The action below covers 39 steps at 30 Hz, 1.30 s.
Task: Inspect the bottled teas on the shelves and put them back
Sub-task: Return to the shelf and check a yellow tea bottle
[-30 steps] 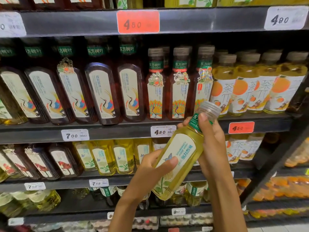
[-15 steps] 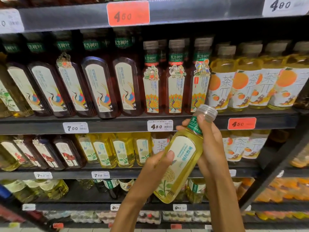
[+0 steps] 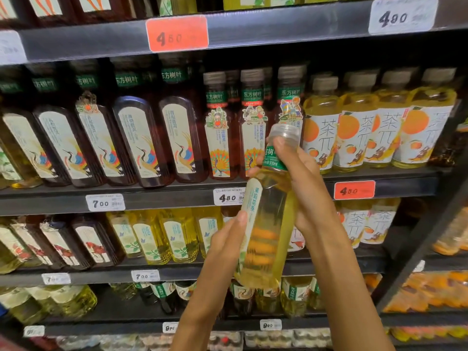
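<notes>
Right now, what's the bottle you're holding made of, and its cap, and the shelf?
The held bottle looks like clear, glossy plastic: the yellow tea shows through and light glints on it. Its cap seems to be cloudy, see-through plastic with ribbed sides. The shelf edge looks like dark painted metal with a dull sheen, though I can't be sure from here.

The held bottle (image 3: 266,231) shows "500ml" on its green neck band and pale vertical characters too faint to read. Dark bottles (image 3: 141,140) on the middle shelf carry "东方树叶" on green collars. Yellow bottles (image 3: 359,138) at the right bear a large "茶π". The red tag (image 3: 177,33) on the top shelf edge reads "480", as do the white tag (image 3: 401,16) far right, the white tag (image 3: 228,196) and the red tag (image 3: 354,190) below. The left white tag (image 3: 105,202) reads "700"; lower tags read "700" (image 3: 145,275) and "990" (image 3: 270,324).
</notes>
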Tool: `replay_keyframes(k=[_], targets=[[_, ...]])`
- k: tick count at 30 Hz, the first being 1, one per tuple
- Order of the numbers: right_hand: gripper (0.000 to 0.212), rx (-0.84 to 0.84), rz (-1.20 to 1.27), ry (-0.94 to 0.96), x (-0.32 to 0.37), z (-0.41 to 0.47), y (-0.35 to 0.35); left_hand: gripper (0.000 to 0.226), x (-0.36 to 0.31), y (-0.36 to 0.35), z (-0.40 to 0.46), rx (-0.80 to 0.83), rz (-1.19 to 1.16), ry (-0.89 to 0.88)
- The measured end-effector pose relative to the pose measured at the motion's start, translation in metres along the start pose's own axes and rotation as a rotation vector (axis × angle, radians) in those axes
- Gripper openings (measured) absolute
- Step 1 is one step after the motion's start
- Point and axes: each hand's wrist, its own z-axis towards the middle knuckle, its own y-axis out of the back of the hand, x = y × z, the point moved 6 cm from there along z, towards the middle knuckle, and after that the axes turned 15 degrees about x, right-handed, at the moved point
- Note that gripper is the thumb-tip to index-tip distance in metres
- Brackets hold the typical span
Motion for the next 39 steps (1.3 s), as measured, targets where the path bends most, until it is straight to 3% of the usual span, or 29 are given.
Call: replay_keyframes(k=[4, 8, 12, 15, 17, 21, 23, 28, 30, 32, 35, 37, 39], targets=[[0.024, -0.08, -0.138, -0.01, 0.005, 0.008, -0.006, 0.03, -0.012, 0.001, 0.005, -0.087, 0.251, -0.08], [0.029, 0.014, -0.148, -0.042, 0.009, 0.015, -0.008, 0.032, -0.008, 0.005, 0.006, -0.15, 0.106, -0.07], [0.036, 0.247, -0.015, -0.103, 0.016, 0.028, -0.022, 0.063, -0.006, -0.009, 0.011, 0.172, -0.276, 0.012], [0.029, 0.302, 0.04, -0.107, 0.02, 0.038, -0.035, 0.077, -0.014, -0.012, 0.018, 0.251, -0.479, -0.018], [0.025, 0.285, 0.016, -0.054, 0.028, 0.042, -0.039, 0.073, -0.019, -0.006, 0.021, 0.242, -0.417, -0.05], [0.022, 0.161, -0.21, 0.116, 0.051, 0.04, -0.04, 0.057, -0.04, 0.021, 0.021, -0.074, 0.082, -0.19], [0.023, 0.095, -0.333, 0.173, 0.059, 0.039, -0.044, 0.06, -0.054, 0.013, 0.024, -0.128, 0.237, -0.296], [0.023, 0.134, -0.403, 0.128, 0.077, 0.048, -0.052, 0.049, -0.075, 0.009, 0.037, -0.265, 0.277, -0.443], [0.03, 0.213, -0.327, 0.131, 0.089, 0.053, -0.051, 0.06, -0.079, 0.016, 0.045, -0.169, 0.153, -0.391], [0.03, 0.3, -0.235, 0.135, 0.096, 0.058, -0.053, 0.076, -0.079, 0.013, 0.051, 0.029, -0.015, -0.273], [0.033, 0.401, -0.105, 0.09, 0.098, 0.064, -0.064, 0.082, -0.081, -0.009, 0.055, 0.334, -0.252, -0.161], [0.031, 0.418, -0.085, 0.09, 0.101, 0.067, -0.067, 0.078, -0.083, -0.009, 0.057, 0.322, -0.232, -0.154], [0.031, 0.391, -0.118, 0.133, 0.11, 0.069, -0.067, 0.073, -0.093, 0.001, 0.058, 0.196, -0.094, -0.17]])
